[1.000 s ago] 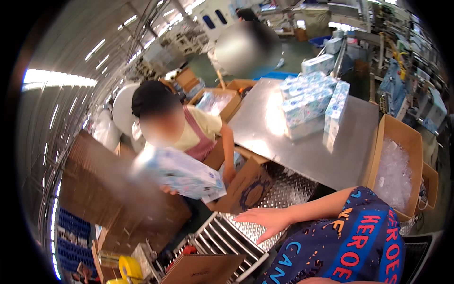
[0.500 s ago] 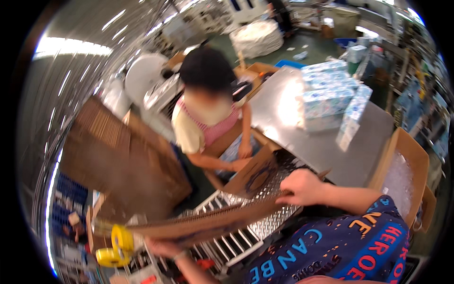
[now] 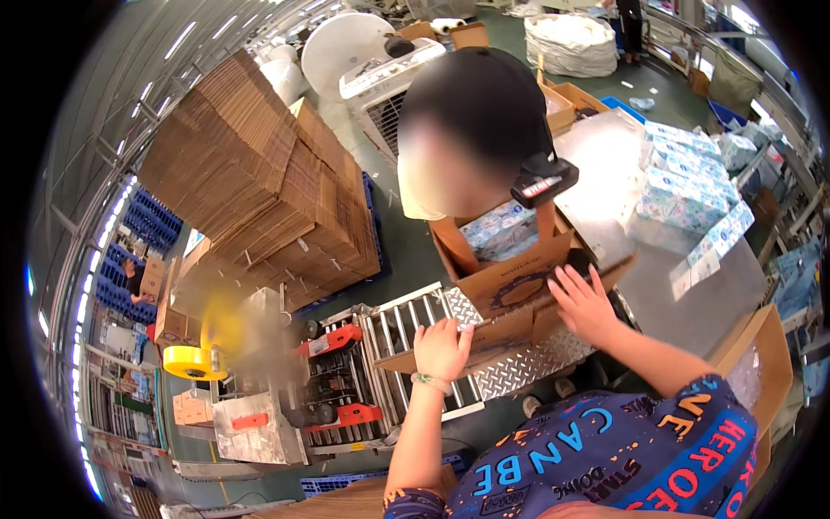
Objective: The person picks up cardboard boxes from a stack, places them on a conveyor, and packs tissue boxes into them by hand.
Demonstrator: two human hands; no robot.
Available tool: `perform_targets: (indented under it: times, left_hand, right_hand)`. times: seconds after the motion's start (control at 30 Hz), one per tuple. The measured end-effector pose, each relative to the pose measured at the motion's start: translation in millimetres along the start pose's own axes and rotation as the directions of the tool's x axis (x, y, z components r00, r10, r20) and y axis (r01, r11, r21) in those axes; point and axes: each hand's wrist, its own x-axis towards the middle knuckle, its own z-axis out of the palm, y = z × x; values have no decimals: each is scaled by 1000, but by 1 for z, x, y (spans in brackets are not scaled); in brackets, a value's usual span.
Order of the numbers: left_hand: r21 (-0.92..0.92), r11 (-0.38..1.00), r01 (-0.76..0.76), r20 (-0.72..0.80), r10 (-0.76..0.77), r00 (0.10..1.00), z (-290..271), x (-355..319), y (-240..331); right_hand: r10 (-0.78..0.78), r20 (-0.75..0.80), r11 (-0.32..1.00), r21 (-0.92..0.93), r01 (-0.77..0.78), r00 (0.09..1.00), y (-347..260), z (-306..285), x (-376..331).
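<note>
A brown cardboard carton point(image 3: 506, 336), still nearly flat, stands on the conveyor in front of me. My left hand point(image 3: 441, 349) grips its upper edge toward the left end, fingers over the rim. Against its right part lies my right hand point(image 3: 584, 304), fingers spread. Just beyond stands an open carton point(image 3: 526, 278) with printed dark marks, close to mine. Blue-and-white patterned packs point(image 3: 506, 232) fill it, and a co-worker's arms reach down into it. The co-worker, in a black cap point(image 3: 480, 112), leans over it; the hands are largely hidden.
A tall stack of flat cartons point(image 3: 259, 182) rises at the left. Under the cartons run the roller conveyor point(image 3: 402, 324) and a tread plate point(image 3: 536, 368). Left stand a taping machine with red parts point(image 3: 337, 415) and a yellow tape roll point(image 3: 194, 362). More packs point(image 3: 683, 195) lie on the metal table point(image 3: 596, 182).
The long cardboard piece swung from the left and now stands beside the co-worker's carton. My left hand rose from below it to its top edge; my right hand's fingers spread. The co-worker leaned closer.
</note>
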Motion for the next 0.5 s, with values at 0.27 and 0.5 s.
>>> perform_targets:
  times: [0.27,0.5]
  left_hand:
    - [206,972,111,275,-167,947,-14,12,-6]
    - [86,930,358,52,-363,930,-19,2,-23]
  right_hand:
    - [-136,-300,919,318,234,944,10,-1,-46]
    - [-329,-59,789,532,308,943,108,-28,-28]
